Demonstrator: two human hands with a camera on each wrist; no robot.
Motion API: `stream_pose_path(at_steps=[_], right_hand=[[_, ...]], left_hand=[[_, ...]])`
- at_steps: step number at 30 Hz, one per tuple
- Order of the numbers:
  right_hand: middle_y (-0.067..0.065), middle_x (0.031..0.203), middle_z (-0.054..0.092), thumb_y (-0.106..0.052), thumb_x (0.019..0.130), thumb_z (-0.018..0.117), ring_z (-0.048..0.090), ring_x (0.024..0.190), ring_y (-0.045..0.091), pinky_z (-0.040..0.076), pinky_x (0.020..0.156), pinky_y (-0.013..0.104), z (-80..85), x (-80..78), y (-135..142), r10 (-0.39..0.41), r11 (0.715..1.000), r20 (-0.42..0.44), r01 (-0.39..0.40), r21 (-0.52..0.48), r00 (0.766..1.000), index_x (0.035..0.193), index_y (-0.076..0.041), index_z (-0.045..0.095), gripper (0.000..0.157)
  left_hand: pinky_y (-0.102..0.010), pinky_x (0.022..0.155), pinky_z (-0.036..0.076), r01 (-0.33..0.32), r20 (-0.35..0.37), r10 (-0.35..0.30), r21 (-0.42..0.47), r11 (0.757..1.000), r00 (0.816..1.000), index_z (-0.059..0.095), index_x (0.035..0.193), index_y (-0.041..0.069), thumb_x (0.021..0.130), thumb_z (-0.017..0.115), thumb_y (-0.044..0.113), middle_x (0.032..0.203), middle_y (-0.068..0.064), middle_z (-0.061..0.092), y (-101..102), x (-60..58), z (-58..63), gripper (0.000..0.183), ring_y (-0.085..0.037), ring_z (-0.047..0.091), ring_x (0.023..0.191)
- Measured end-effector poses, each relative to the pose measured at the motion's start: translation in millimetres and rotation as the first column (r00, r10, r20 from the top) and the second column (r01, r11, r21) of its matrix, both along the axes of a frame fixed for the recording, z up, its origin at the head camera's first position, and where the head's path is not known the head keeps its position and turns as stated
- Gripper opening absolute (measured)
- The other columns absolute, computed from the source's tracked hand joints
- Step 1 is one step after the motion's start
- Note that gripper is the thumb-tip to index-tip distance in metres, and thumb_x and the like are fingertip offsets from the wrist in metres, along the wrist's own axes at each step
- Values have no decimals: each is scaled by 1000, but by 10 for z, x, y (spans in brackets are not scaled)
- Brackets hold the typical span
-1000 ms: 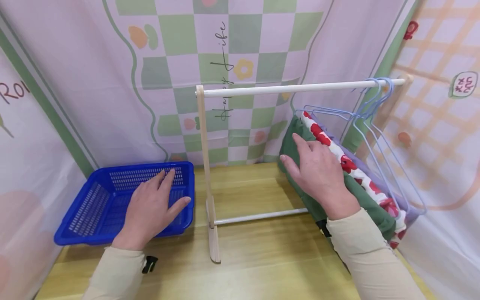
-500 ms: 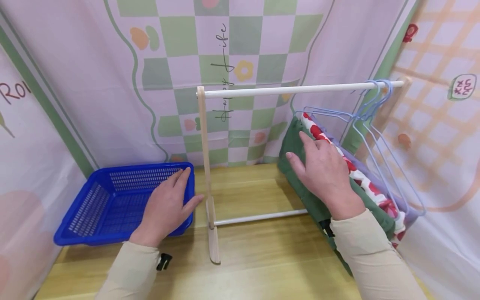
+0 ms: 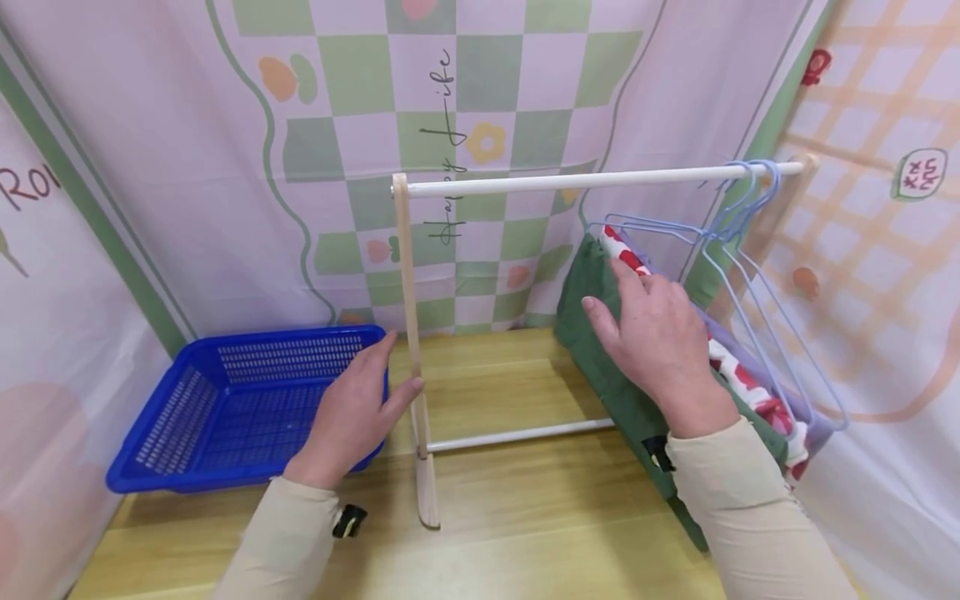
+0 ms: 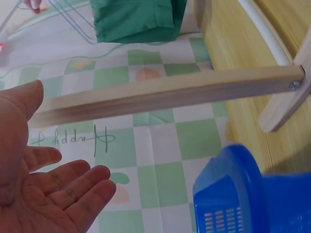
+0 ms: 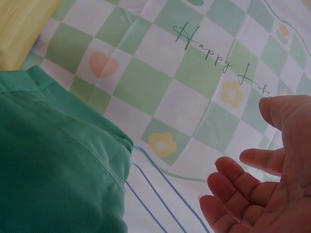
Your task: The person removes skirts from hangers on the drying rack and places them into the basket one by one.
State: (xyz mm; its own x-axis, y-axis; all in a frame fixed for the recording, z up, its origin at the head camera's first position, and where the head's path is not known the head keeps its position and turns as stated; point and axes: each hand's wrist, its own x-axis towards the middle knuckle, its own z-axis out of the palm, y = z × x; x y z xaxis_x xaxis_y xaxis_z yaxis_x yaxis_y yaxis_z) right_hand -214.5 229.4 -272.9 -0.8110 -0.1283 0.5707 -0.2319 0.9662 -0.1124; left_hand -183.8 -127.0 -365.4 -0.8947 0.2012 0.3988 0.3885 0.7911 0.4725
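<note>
My left hand (image 3: pixel 348 417) is held beside the left wooden post (image 3: pixel 407 275) of a small clothes rack, over the right edge of a blue basket (image 3: pixel 225 417). The left wrist view shows its palm and fingers (image 4: pixel 77 194) extended, apart from the post. My right hand (image 3: pixel 656 346) hovers at the hanging clothes, holding nothing; the right wrist view shows its fingers (image 5: pixel 238 189) loosely bent. A green garment (image 3: pixel 585 308) hangs nearest, then a white one with red flowers (image 3: pixel 738 371) and a purple one (image 3: pixel 821 433). Light blue hangers (image 3: pixel 720 233) carry them from the rack's white rail (image 3: pixel 600 179).
The rack and the basket stand on a wood-grain table (image 3: pixel 510 517). A lower white bar (image 3: pixel 525 435) runs between the rack's feet. Behind hangs a checkered curtain (image 3: pixel 491 75) with lettering, and more patterned cloth (image 3: pixel 877 250) closes off the right side.
My left hand has moved right, from over the basket to beside the rack's left post. My right hand has shifted slightly right along the clothes. Rack, hangers and basket stay in place.
</note>
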Motion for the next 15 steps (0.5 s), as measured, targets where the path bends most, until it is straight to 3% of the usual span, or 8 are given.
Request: stream_pose_path(at_steps=[7,12,15], right_hand=[[34,109,62,-41,101,64,59,94,55,47,71,67,39,18,39,-17,1000,-93,16,-16,996,146,-4,56,58],[33,112,61,-38,102,64,57,97,53,48,74,65,88,41,76,-43,999,-74,41,-35,996,145,-3,55,57],[34,112,63,-34,100,66,58,95,54,48,74,66,106,47,103,-49,998,-125,45,-35,991,143,-1,57,55]], left_hand=[[-56,97,56,3,-2,-3,64,998,1000,33,161,1,104,63,43,149,-24,55,85,-29,10,77,-37,63,124],[-54,97,57,19,3,-20,118,993,1000,34,162,5,105,63,41,149,-20,56,129,-57,16,73,-36,65,123],[-52,98,58,30,7,-32,155,987,999,36,161,6,106,63,38,147,-19,58,154,-77,25,70,-36,67,123]])
